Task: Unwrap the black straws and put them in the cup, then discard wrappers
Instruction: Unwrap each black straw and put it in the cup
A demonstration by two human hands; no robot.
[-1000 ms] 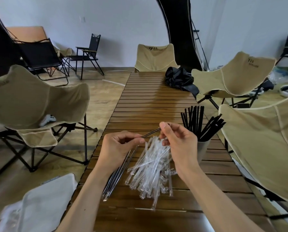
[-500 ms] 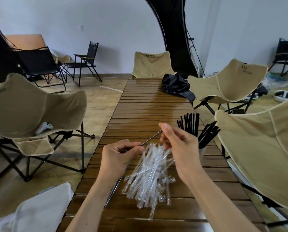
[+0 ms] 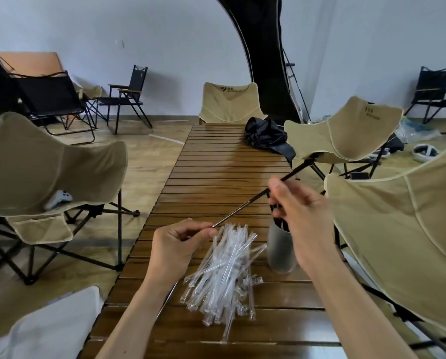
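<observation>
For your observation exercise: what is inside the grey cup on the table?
Black straws stand inside the cup. Only a few dark stems show, because the right hand covers the cup's mouth, so their number cannot be told.

Both hands pinch one black straw point(image 3: 245, 209): left hand point(image 3: 181, 242) at its near end, right hand point(image 3: 298, 213) farther up, above empty wrappers point(image 3: 224, 270) on the slatted surface point(image 3: 216, 167).

Room: plain white walls point(image 3: 165, 47); wood-look floor point(image 3: 149, 161).
Surface point(image 3: 216, 177): long, brown, slatted wood, running away from the camera.
Seating: tan fabric folding chairs at left point(image 3: 35, 172), far end point(image 3: 229, 102), right point(image 3: 346, 130) and near right point(image 3: 398, 242); black folding chairs by the back wall point(image 3: 123, 97) and far right point(image 3: 434, 92).
Black fabric bundle point(image 3: 266, 136) on the surface's far right edge.
Dark curved panel point(image 3: 263, 55) behind.
Light: soft, even.
</observation>
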